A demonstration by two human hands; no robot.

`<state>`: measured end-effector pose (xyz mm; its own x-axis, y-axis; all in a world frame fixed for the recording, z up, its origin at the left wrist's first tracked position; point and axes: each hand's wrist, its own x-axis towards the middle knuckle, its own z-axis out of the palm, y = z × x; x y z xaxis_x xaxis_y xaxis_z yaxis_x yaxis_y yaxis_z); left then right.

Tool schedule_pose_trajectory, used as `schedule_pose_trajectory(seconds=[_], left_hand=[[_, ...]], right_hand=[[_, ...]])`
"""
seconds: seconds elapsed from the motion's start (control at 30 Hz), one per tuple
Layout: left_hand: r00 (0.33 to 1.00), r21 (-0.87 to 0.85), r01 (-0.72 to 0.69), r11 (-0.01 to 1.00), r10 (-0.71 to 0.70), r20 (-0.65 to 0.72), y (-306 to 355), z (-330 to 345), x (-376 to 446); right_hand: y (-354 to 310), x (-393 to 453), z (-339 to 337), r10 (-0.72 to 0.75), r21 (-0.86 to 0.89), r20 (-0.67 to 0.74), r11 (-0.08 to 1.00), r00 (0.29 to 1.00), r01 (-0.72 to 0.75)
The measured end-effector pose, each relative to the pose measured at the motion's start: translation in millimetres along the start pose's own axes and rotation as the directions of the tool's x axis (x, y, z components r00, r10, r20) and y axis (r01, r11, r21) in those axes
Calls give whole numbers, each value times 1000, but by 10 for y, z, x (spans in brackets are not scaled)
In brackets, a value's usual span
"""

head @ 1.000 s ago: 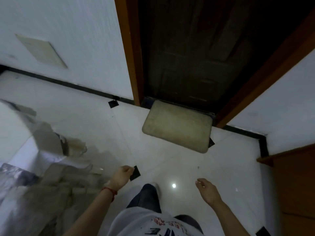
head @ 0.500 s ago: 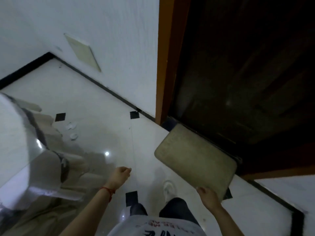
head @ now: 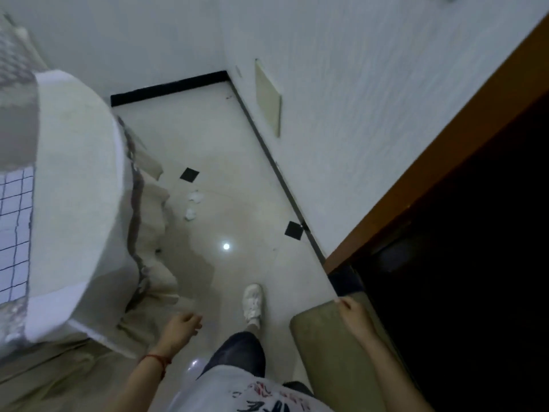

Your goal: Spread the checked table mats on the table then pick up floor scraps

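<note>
Two crumpled white scraps lie on the pale tiled floor ahead, one scrap [head: 195,196] just past the other scrap [head: 190,214], close to the draped table. A checked mat [head: 15,227] shows at the left edge on the table [head: 77,203], which is covered in white cloth. My left hand [head: 181,325] hangs low in front of me with fingers loosely curled, holding nothing. My right hand [head: 352,315] hangs over the beige doormat [head: 332,358], also holding nothing. Both hands are well short of the scraps.
A dark wooden door with an orange-brown frame [head: 430,162] fills the right side. A white wall with a black skirting runs diagonally toward the far corner. My white shoe [head: 252,303] is stepping forward on the tiles. The tablecloth folds trail onto the floor at left.
The view has swung left, away from the door toward the corner. The scraps now lie ahead near the centre, and I have stepped forward. Both hands still hang free.
</note>
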<state>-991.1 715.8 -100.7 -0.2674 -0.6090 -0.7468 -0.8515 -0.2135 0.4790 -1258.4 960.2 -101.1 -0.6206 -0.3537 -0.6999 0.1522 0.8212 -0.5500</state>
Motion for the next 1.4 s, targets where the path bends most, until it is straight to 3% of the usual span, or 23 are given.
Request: schedule_pose_trajectory(seconds=[0.23, 0.5, 0.63, 0.9, 1.13, 1.4], left_hand=[[993, -135, 109, 985, -113, -26, 912, -457, 1006], [996, -169, -91, 981, 87, -32, 2724, -1076, 1998], [992, -207, -119, 971, 106, -75, 3307, -1244, 2458], [984, -396, 80, 915, -136, -116, 3430, -1531, 2903], [920, -547, 256, 797, -375, -117, 3229, -1836, 3377], [922, -618, 186, 764, -353, -158, 3843, -2942, 4423]], right_hand=[[-1063, 862, -106, 39, -65, 54, 997, 998, -35], [-2228, 1990, -328, 17, -151, 58, 989, 998, -8], [-2782, 2615, -430, -13, -198, 111, 980, 994, 35], [-4401, 3654, -437, -127, -250, 263, 949, 956, 194], [-5780, 4381, -40, -245, -303, 352, 883, 903, 358], [-7064, 5030, 571, -234, -388, 402, 832, 885, 396]])
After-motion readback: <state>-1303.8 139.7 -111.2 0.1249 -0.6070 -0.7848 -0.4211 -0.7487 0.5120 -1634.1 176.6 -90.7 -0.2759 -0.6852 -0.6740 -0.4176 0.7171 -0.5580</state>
